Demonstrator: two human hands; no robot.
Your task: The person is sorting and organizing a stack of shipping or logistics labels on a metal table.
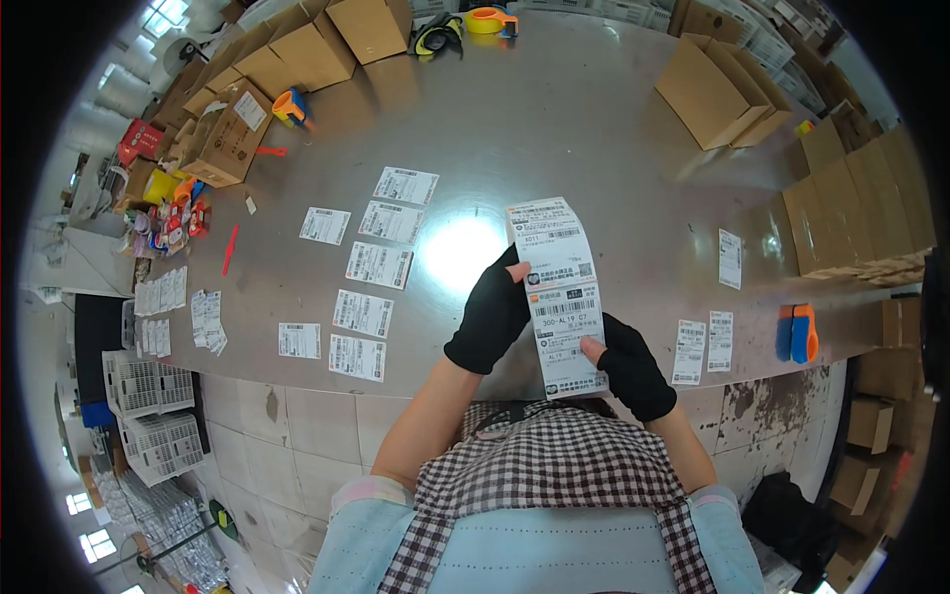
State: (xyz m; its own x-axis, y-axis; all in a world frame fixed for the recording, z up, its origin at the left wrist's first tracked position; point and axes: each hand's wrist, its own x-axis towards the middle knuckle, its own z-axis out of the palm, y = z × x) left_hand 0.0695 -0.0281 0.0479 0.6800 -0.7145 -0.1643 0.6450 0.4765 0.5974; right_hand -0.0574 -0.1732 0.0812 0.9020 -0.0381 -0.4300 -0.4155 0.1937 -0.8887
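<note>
A strip of two joined shipping labels (pixel 564 319) is held up over the table's near edge. My left hand (pixel 492 309), in a black fingerless glove, pinches its left side near the middle, thumb on top. Lower down, my right hand (pixel 633 366), gloved the same way, grips the right edge with its thumb on the printed face. The fingers behind the paper are hidden. Left of my hands, several single labels (pixel 363 313) lie in a loose column on the metal table (pixel 594 148). Two more labels (pixel 690 351) rest beyond my right hand.
Open cardboard boxes (pixel 297 54) line the far left, and others (pixel 717 89) stand far right. Tape dispensers sit at the back (pixel 490 21), left (pixel 289 106) and right (pixel 797 334). Stacked cartons (pixel 856 213) border the right side. White crates (pixel 148 384) stand below the left edge.
</note>
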